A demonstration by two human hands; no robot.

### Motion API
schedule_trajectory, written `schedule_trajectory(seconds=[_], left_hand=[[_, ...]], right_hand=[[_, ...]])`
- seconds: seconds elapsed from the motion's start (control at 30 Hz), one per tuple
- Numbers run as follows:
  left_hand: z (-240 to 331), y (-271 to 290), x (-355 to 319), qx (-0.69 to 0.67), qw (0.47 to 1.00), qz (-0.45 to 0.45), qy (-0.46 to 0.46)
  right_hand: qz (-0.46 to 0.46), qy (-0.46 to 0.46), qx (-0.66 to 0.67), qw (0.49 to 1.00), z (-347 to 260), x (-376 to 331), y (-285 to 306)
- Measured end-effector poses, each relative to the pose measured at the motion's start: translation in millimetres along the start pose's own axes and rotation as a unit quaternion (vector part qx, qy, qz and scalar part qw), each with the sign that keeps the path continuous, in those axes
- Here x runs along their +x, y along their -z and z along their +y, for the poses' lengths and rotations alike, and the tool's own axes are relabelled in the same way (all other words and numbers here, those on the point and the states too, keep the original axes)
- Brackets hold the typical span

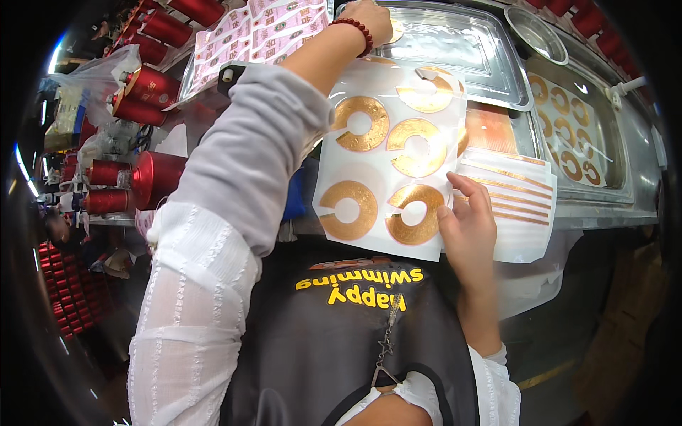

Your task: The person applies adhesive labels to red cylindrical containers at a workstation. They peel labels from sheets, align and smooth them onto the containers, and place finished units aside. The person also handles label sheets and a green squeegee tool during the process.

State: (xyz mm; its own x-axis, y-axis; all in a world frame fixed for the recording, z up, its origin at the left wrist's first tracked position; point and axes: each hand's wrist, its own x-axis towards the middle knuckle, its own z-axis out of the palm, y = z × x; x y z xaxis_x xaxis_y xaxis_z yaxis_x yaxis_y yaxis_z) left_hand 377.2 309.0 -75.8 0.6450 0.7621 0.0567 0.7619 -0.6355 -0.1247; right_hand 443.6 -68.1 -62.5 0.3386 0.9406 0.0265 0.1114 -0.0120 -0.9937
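A white backing sheet (pixel 375 170) carries several gold, C-shaped stickers and lies in front of me, its near edge hanging past the table edge above my black apron. At its right edge is my right hand (pixel 470 220), thumb and forefinger closed on the sheet. My left hand (pixel 369 23), with a red bead bracelet (pixel 357 32) at the wrist, reaches beyond the sheet's far edge to the rim of a metal tray (pixel 455 42). Its fingers are curled beside a small pale-gold piece (pixel 396 30) that I cannot make out clearly.
Red cylindrical bottles (pixel 153 177) crowd the left. A pink-and-white printed sheet (pixel 263 35) lies at the far left, beside plastic bags (pixel 89 92). On the right are gold-striped sheets (pixel 522 199), a round metal dish (pixel 536 34), and a metal tray (pixel 616 145) bearing another gold sticker sheet.
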Motion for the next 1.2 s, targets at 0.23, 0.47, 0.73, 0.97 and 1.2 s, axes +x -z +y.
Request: schedule_trajectory(seconds=[0.23, 0.47, 0.73, 0.97, 1.2], left_hand=[[5.0, -3.8, 20.9, -0.062, 0.997, -0.045, -0.008], [-0.1, -12.2, 33.6, 0.009, 0.995, -0.053, -0.089], [-3.1, 101.2, -17.1, -0.090, 0.965, -0.129, -0.212], [33.6, 170.9, -70.5, -0.247, 0.883, -0.323, -0.234], [61.7, 62.6, -47.3, -0.112, 0.911, -0.068, -0.391]], right_hand=[[0.009, -0.002, -0.022, 1.000, -0.2, -3.3, 2.8], [-0.001, 0.017, -0.043, 0.999, -0.4, -0.5, 3.1], [-0.013, -0.012, -0.007, 1.000, -3.1, -2.8, 2.6], [0.019, -0.024, 0.022, 0.999, 7.3, -4.2, 0.1], [0.016, 0.004, -0.001, 1.000, 6.1, -6.8, -1.3]])
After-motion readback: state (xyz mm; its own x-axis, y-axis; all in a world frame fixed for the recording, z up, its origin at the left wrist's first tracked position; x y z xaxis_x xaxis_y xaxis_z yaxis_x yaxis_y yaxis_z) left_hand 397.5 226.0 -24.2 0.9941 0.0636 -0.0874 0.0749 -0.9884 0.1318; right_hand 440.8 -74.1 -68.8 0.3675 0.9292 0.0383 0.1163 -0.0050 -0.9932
